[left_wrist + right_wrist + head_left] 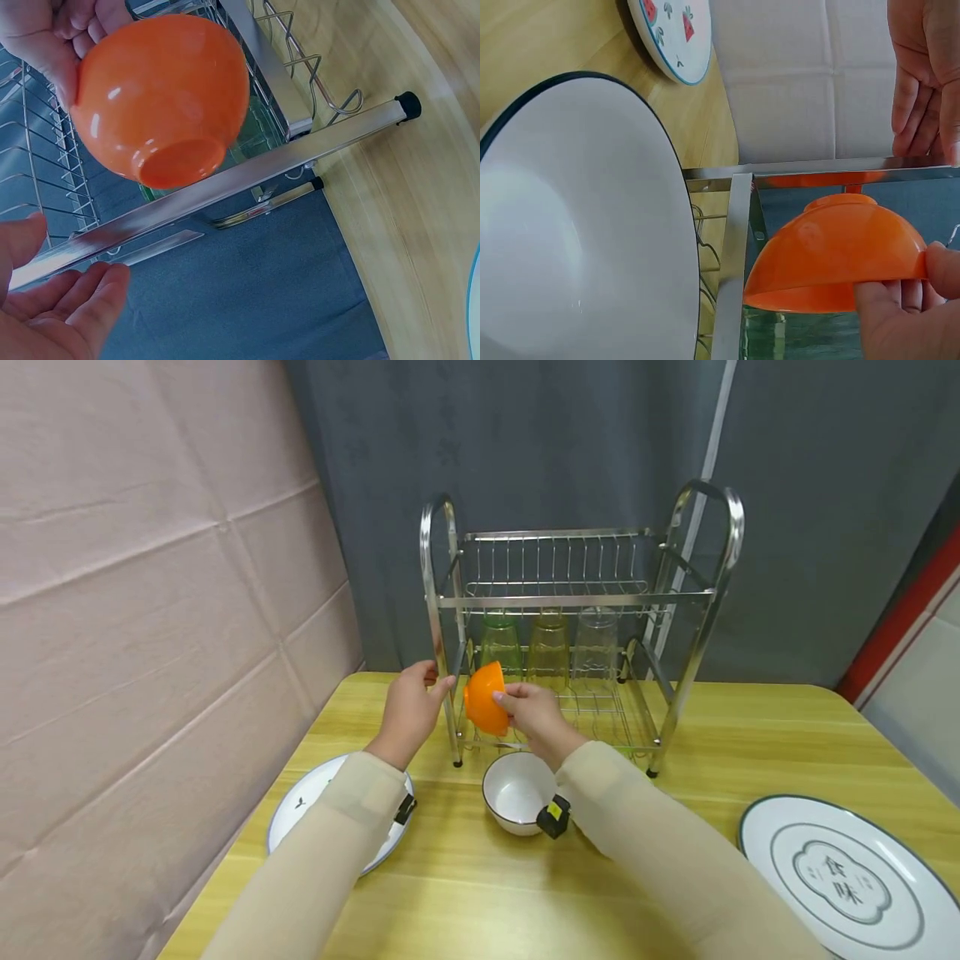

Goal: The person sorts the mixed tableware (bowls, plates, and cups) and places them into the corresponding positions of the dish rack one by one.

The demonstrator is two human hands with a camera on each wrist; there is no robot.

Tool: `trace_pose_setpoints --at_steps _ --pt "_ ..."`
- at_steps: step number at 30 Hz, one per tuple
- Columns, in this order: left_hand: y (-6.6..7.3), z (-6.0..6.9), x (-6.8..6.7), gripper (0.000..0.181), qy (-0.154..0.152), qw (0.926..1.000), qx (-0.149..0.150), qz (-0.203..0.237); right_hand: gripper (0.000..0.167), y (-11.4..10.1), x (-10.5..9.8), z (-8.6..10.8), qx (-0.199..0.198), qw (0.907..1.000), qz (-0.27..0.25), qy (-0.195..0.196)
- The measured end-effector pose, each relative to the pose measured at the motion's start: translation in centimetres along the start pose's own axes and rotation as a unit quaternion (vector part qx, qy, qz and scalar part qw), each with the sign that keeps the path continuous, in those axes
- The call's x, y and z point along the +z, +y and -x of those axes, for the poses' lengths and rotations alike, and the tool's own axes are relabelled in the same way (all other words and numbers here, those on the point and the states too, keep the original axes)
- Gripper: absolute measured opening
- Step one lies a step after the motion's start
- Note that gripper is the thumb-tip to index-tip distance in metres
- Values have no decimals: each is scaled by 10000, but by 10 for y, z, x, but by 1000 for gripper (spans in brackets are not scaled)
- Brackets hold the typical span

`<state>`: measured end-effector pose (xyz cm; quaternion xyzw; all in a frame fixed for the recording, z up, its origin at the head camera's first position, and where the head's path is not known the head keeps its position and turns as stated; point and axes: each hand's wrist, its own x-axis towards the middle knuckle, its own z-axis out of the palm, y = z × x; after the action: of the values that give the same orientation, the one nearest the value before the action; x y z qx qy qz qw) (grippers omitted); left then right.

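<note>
In the head view an orange bowl (pixel 486 699) is tipped on its side in front of the dish rack's lower tier. My right hand (pixel 537 713) pinches its rim, thumb outside and fingers inside, as the right wrist view shows with the bowl (pixel 840 251) mouth down there. My left hand (pixel 414 706) is beside the rack's left post, fingers loosely bent and holding nothing; whether it touches the post I cannot tell. The metal two-tier dish rack (pixel 573 602) stands on the table. Below the right hand sits a white bowl (pixel 519 789) with a dark rim.
Green (pixel 501 643), yellow (pixel 550 647) and clear (pixel 596 647) glasses stand upside down in the rack. A white plate (pixel 300 806) lies at left, partly under the left sleeve. Another plate (pixel 847 868) with lettering lies at right. A grey curtain (pixel 555 443) hangs behind.
</note>
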<state>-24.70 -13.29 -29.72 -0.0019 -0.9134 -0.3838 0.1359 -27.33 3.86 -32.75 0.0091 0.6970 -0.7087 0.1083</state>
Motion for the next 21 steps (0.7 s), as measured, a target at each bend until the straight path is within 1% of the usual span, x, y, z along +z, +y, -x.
trace_pose_setpoints --at_steps 4,9,17,21 --pt "2 -2 2 44 6 10000 6 -11 26 2 3 -5 199 9992 -348 91" --pt "3 -2 2 38 54 10000 24 12 28 3 8 -10 341 9971 -669 120" --pt "2 -5 2 35 36 10000 64 28 26 6 13 -15 462 9935 -997 306" --pt "2 -6 2 32 17 10000 43 46 26 7 15 -17 529 9918 -1121 314"
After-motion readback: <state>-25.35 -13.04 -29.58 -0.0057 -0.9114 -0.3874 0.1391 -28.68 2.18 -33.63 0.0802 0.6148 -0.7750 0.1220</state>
